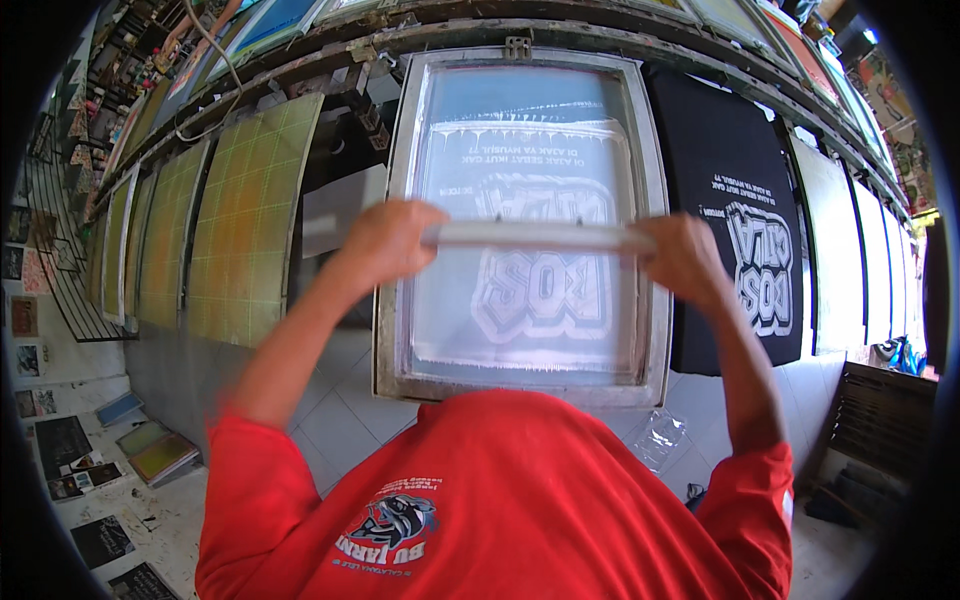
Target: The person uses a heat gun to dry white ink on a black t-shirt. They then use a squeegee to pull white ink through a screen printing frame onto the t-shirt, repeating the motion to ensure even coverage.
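Note:
A screen-printing frame [655,345] lies in front of me, with white lettering showing through its pale mesh. Both my hands grip a long, light-coloured squeegee [540,236] that spans the middle of the screen, slightly blurred by motion. My left hand [390,240] wraps round its left end, and my right hand [688,255] is closed on the other, beside the frame's right rim. A band of wet white ink [530,130] crosses the mesh near its far end. Whether the squeegee's blade touches the mesh is hidden.
To the right lies a black T-shirt [700,180] with a white print, on a board. Yellowish boards [250,215] line the left side. A metal hinge [517,47] joins the frame to the far rail. A clear plastic piece [660,438] is on the tiled floor.

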Demonstrator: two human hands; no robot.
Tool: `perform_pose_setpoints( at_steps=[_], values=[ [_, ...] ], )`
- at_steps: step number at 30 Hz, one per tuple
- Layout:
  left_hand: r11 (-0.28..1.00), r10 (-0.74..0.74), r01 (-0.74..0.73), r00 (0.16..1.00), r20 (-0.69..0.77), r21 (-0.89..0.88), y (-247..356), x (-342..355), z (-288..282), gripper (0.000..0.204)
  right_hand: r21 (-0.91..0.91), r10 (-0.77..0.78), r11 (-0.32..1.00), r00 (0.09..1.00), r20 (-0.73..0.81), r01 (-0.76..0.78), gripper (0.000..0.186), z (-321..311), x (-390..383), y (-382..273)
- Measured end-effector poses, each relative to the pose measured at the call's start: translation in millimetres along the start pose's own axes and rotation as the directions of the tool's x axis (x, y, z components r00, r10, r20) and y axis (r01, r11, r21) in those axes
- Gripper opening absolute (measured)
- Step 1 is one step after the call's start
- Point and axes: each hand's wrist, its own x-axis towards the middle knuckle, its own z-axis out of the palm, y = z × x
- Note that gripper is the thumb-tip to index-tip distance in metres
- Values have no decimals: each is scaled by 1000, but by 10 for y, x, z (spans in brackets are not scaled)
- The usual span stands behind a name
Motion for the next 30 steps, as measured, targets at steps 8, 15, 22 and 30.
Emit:
perform_pose_setpoints(
  at_steps=[8, 15, 22, 30],
  values=[
    [997, 63, -61, 997, 40, -55, 539, -1555, 756, 47, 153, -4, 988, 996, -94, 18, 28, 553, -1637, -586],
    [997, 73, -70, 995, -70, 43, 545, -1668, 1056, 46, 53, 6, 999, 970, -243, 7, 35, 895, -1705, -658],
    [996, 84, -79, 991, -108, 43, 358, -1243, 1039, 49, 10, -22, 1000, 961, -275, 25, 35, 980, -1310, -433],
    [991, 87, -73, 989, -117, 116, -44, -482, 985, 60, -26, -83, 997, 951, -299, 79, 36, 971, -505, -19]
  ],
)
